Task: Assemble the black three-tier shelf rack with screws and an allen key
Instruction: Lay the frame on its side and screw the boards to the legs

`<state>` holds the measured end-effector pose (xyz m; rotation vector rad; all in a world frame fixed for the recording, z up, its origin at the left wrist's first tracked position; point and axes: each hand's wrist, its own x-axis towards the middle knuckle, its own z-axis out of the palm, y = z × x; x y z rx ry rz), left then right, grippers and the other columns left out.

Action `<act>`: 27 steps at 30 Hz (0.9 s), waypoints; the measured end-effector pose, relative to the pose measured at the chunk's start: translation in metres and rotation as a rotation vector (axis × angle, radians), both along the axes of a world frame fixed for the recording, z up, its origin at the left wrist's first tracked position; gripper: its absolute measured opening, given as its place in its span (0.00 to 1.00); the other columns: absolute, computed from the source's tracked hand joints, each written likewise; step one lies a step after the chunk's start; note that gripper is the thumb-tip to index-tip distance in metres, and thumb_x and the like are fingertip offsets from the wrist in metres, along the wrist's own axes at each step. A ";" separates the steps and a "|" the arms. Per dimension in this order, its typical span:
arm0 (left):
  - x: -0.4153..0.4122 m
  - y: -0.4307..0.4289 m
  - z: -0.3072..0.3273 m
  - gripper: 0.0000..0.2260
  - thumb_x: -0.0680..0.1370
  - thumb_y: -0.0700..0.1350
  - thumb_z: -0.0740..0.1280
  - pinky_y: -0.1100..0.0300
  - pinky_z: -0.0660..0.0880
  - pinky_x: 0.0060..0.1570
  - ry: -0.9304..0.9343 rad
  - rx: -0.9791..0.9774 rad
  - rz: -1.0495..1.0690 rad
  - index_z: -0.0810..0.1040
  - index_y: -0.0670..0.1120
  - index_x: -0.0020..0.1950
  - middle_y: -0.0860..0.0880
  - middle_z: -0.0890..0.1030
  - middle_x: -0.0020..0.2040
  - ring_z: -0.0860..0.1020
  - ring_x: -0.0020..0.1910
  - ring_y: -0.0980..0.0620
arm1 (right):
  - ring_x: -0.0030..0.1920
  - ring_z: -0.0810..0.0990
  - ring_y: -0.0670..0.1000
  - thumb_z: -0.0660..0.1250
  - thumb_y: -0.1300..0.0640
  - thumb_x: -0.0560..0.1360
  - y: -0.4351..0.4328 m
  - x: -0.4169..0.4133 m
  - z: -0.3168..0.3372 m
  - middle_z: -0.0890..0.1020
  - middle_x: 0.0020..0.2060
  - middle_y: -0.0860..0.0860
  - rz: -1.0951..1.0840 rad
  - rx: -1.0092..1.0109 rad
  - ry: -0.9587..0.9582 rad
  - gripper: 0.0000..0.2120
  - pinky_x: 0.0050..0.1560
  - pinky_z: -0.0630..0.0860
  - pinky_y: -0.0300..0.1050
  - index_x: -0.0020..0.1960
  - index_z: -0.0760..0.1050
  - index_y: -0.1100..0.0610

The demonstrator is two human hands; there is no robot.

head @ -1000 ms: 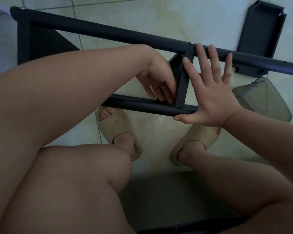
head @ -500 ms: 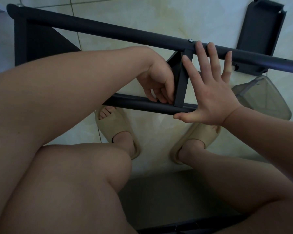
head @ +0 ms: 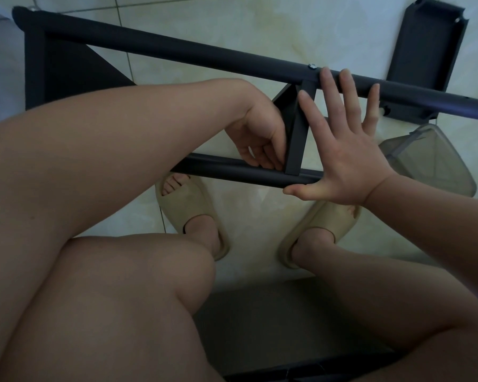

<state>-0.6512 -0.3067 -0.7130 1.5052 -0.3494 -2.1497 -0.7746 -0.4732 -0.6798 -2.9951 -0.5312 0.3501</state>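
head: black tube rack [head: 177, 49]; right hand [head: 342, 161] splayed against it, left hand [head: 257, 133] curled, grip unclear.

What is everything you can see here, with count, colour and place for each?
rack frame: one, black, lying across the floor, two tubes joined by a cross brace
screw: one, silver, on the upper tube above the brace
shelf tray: one, black, floor, top right
plastic container: one, clear, right, below the tray
slippers: two, beige, on the feet, centre
floor: one, pale tiles, underneath everything
dark surface: one, bottom, unclear what
left hand: one, fingers curled at the brace's lower end
right hand: one, flat, fingers straight, over both tubes
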 end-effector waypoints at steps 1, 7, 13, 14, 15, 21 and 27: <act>0.002 0.001 0.000 0.12 0.77 0.41 0.69 0.54 0.75 0.56 0.008 -0.010 -0.009 0.81 0.45 0.60 0.50 0.84 0.50 0.81 0.49 0.52 | 0.80 0.44 0.70 0.57 0.17 0.65 0.000 0.000 0.000 0.48 0.81 0.65 0.001 0.000 0.000 0.62 0.73 0.40 0.77 0.83 0.48 0.57; 0.006 0.005 0.002 0.13 0.77 0.46 0.70 0.50 0.76 0.61 0.039 -0.035 -0.046 0.82 0.49 0.61 0.50 0.84 0.58 0.83 0.56 0.51 | 0.80 0.44 0.70 0.57 0.17 0.65 0.000 0.000 -0.001 0.48 0.81 0.65 0.006 -0.002 -0.006 0.61 0.73 0.39 0.76 0.83 0.47 0.57; 0.001 0.002 -0.002 0.09 0.76 0.43 0.71 0.54 0.74 0.57 -0.042 -0.042 -0.014 0.83 0.48 0.56 0.51 0.86 0.50 0.82 0.50 0.52 | 0.80 0.44 0.69 0.58 0.17 0.65 -0.001 0.000 -0.001 0.47 0.81 0.65 0.004 -0.005 -0.009 0.62 0.73 0.39 0.76 0.83 0.47 0.57; 0.000 0.001 -0.002 0.09 0.76 0.42 0.71 0.55 0.73 0.56 -0.046 -0.043 -0.009 0.83 0.47 0.56 0.51 0.85 0.48 0.81 0.49 0.52 | 0.80 0.44 0.69 0.58 0.17 0.65 -0.001 0.000 -0.001 0.48 0.81 0.65 0.004 -0.003 -0.011 0.62 0.73 0.39 0.76 0.83 0.47 0.57; 0.000 0.000 -0.002 0.09 0.76 0.41 0.71 0.56 0.73 0.54 -0.046 -0.043 -0.006 0.83 0.47 0.56 0.51 0.85 0.48 0.81 0.48 0.52 | 0.80 0.44 0.70 0.57 0.17 0.65 -0.001 0.000 -0.001 0.48 0.81 0.65 0.003 -0.001 -0.012 0.61 0.73 0.39 0.76 0.83 0.47 0.57; 0.002 0.001 -0.003 0.11 0.76 0.38 0.70 0.59 0.74 0.50 -0.032 -0.042 0.018 0.82 0.46 0.58 0.51 0.85 0.48 0.81 0.47 0.54 | 0.80 0.45 0.70 0.55 0.16 0.66 0.000 0.000 -0.001 0.48 0.81 0.65 0.004 0.002 -0.010 0.61 0.73 0.39 0.77 0.83 0.48 0.58; 0.003 0.005 0.000 0.15 0.77 0.46 0.69 0.52 0.74 0.62 0.043 -0.038 -0.065 0.81 0.48 0.64 0.48 0.83 0.61 0.81 0.59 0.50 | 0.80 0.45 0.70 0.54 0.16 0.66 0.000 0.000 -0.002 0.48 0.81 0.65 0.010 0.003 -0.020 0.61 0.73 0.39 0.75 0.83 0.48 0.58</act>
